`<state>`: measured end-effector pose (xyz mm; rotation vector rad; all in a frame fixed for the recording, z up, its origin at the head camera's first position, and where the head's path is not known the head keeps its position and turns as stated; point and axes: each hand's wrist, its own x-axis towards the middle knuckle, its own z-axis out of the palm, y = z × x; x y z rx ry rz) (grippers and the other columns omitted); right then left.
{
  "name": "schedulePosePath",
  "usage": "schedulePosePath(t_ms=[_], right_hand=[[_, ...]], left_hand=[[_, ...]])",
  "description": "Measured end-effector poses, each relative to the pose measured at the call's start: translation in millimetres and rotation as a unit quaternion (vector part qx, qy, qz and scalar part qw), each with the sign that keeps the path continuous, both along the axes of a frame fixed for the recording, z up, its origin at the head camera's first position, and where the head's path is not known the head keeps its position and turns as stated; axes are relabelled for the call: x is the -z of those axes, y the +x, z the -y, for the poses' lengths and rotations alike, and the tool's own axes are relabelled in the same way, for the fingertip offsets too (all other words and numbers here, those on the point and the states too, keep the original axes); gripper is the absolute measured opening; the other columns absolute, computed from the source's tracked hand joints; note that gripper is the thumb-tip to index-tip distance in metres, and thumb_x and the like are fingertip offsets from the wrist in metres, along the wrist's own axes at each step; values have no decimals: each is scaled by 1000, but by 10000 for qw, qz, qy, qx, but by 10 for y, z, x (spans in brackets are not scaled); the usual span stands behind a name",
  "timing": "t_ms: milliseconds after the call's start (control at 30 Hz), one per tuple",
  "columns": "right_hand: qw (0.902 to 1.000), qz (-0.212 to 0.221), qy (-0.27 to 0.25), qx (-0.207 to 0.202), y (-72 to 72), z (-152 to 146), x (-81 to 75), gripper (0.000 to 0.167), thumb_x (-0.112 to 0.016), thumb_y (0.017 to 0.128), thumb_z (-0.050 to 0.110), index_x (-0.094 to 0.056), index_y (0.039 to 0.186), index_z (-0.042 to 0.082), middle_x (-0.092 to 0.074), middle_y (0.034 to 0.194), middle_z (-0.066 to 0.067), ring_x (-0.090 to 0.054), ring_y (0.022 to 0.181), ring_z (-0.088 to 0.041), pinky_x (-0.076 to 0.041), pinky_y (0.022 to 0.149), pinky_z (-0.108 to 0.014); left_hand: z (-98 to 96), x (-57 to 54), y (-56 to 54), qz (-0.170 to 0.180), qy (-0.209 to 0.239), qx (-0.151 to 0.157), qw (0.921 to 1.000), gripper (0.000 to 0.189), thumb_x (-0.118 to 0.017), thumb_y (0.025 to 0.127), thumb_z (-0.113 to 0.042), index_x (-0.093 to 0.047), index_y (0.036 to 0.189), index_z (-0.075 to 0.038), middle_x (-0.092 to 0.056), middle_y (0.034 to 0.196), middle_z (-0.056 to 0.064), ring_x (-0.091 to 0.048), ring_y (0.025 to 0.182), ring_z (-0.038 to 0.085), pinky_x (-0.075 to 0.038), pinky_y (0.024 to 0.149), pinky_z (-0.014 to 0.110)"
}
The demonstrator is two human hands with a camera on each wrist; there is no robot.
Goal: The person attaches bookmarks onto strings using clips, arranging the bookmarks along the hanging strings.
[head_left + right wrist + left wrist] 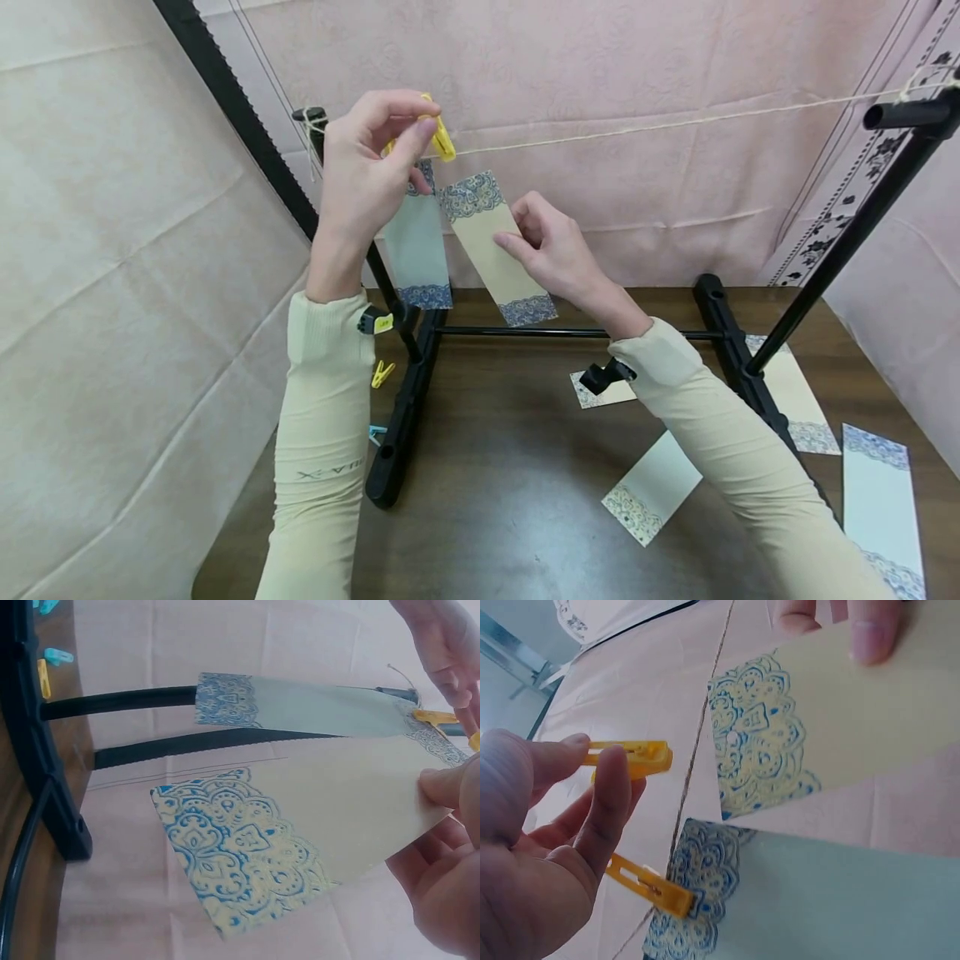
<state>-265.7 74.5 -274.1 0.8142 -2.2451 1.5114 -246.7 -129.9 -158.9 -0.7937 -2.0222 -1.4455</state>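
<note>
Two-handed at upper centre, pinching yellow clip (444, 143) with left hand (369, 158) by its rear and cream card (483, 237) with right hand (553, 250) by its edge, likely leaving its top free near string (697, 742).

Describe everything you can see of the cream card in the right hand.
The cream card is a flat, narrow rectangle that looks like stiff paper, plain in the middle, with a blue lace-like pattern across each end. The right hand pinches it at one long edge. It is held aslant in the air, unclipped, its upper end close to the string; whether they touch is unclear. The pale blue card hangs beside it.
</note>
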Motion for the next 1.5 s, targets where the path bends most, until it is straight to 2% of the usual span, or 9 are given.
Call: schedulePosePath(t_ms=[133, 333, 567, 867, 1033, 1267, 1500], right_hand=[[9999, 104, -3, 1, -12, 10, -35, 20, -67, 93, 16, -51, 101, 6, -74, 91, -11, -66, 73, -17, -52, 62, -26], [9999, 135, -29, -11, -32, 38, -60, 20, -66, 94, 15, -50, 101, 5, -74, 96, -11, -68, 76, -18, -53, 64, -27], [9998, 36, -94, 145, -40, 58, -62, 19, -65, 95, 14, -49, 99, 6, -71, 84, -11, -63, 66, -18, -50, 60, -25], [9989, 90, -399, 244, -98, 116, -34, 18, -65, 94, 10, -48, 97, 4, -71, 86, -17, -65, 70, -19, -49, 62, -22], [9985, 186, -487, 145, -117, 126, -13, 17, -64, 95, 10, -48, 98, 4, -72, 89, -18, -67, 73, -20, -52, 64, -24], [9977, 131, -658, 52, -108, 135, -17, 17, -64, 94, 9, -47, 97, 4, -71, 89, -18, -64, 72, -18, -51, 63, -24], [9967, 137, -798, 61, -101, 174, -40, 17, -64, 94, 7, -48, 97, 3, -71, 90, -19, -68, 75, -20, -52, 64, -24]], left_hand=[[-46, -39, 14, 79, -7, -68, 9999, 20, -64, 93, -5, -69, 110, 4, -63, 121, 10, -64, 88, 16, -51, 51, 21], [-98, -77, 39, 111, -170, -389, 9990, 19, -66, 91, -6, -72, 108, 1, -65, 118, 11, -64, 85, 15, -50, 49, 21], [-185, -110, 36, 172, -525, -800, 9953, 18, -66, 92, -9, -74, 107, -3, -67, 114, 7, -61, 70, 12, -50, 49, 23], [-174, -77, -62, 361, -710, -815, 9935, 15, -67, 92, -11, -75, 103, -6, -72, 108, 7, -52, 45, 12, -49, 47, 26], [-156, -61, -65, 306, -990, -1006, 9895, 16, -66, 93, -15, -76, 104, -9, -72, 107, 5, -53, 47, 11, -50, 49, 25], [-188, -65, -65, 424, -1156, -975, 9876, 15, -66, 94, -15, -76, 104, -10, -74, 103, 5, -54, 45, 13, -48, 46, 26], [-194, -80, -20, 516, -1550, -1102, 9804, 17, -63, 96, -19, -75, 106, -12, -74, 103, 2, -57, 45, 16, -45, 45, 25]])
